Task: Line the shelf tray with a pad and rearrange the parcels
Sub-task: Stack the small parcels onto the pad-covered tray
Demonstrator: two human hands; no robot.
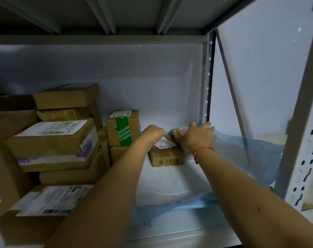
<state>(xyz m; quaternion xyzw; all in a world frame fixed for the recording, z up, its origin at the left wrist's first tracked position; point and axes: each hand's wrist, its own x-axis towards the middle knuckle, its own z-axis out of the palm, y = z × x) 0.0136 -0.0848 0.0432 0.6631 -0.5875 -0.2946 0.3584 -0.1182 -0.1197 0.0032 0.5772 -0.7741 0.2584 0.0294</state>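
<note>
Foreground: labelled parcel (44, 201), shelf front. White pad (170, 183) on shelf tray (179, 235). Left hand (153, 131) grip clenched, holding nothing visible; right hand (196, 136) grip released, flat on small box (179, 135).

Both arms are stretched way forward, bare forearms side by side. The left hand (153, 131) is curled at the knuckles, fingers hidden from here. The right hand (196, 136) is spread flat, fingers straight, red string bracelet on that wrist.
</note>
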